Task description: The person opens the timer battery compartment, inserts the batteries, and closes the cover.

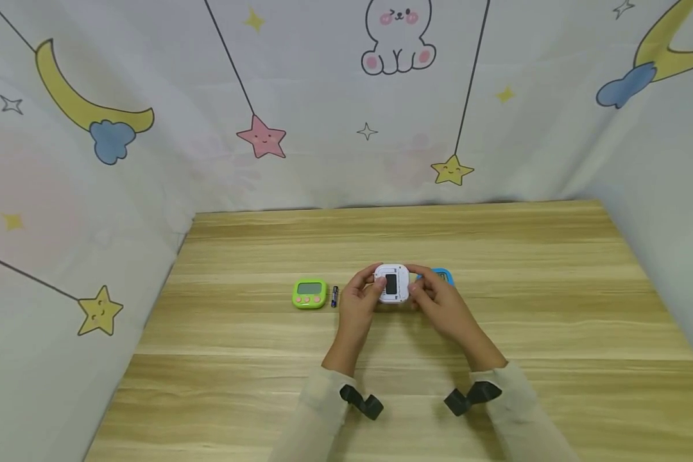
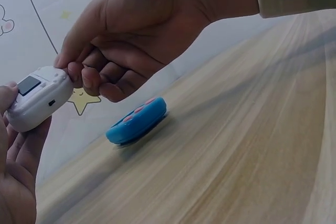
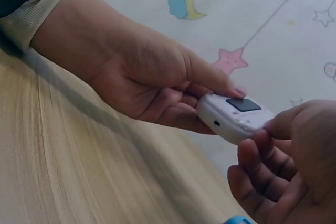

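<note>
A white digital timer (image 1: 401,290) is held above the table with its back facing up and a dark rectangle showing on it. My left hand (image 1: 358,308) grips its left side, thumb on top beside the dark rectangle and fingers underneath. With thumb and forefinger, my right hand (image 1: 446,313) pinches the opposite edge; its other fingers are curled below. In the left wrist view, a small dark slot shows on the white casing (image 2: 39,111). Behind the right hand lies a blue timer (image 1: 446,274) with pink buttons, partly hidden in the head view.
Left of the hands, a green timer (image 1: 308,301) with a grey screen and pink buttons lies on the wooden table (image 1: 237,398). A small dark battery (image 1: 334,296) sits between it and the left hand. A printed cloth (image 1: 323,173) hangs behind the table.
</note>
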Demonstrator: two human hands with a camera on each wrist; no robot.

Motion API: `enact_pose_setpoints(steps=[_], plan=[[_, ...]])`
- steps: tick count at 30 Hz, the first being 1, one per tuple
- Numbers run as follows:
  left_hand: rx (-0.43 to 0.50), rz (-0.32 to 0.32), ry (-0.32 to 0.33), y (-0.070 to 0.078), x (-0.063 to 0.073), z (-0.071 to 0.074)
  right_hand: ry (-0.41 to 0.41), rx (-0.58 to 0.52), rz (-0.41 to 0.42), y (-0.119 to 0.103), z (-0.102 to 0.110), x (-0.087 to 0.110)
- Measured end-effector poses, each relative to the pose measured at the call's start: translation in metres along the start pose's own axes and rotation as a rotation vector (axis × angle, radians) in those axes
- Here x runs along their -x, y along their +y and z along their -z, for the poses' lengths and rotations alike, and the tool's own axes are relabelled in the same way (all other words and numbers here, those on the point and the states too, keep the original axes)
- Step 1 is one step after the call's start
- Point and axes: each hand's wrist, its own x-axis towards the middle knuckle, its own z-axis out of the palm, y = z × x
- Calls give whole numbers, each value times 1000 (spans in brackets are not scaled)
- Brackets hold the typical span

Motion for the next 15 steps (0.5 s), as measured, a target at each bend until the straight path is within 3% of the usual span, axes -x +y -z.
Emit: enact_pose_setpoints(steps=[5,15], plan=[[-1,2,-19,1,0,0,-18,-67,-66,0,4,-2],[-24,3,-68,-1,1,1,-25,-155,-106,-2,9,-1]])
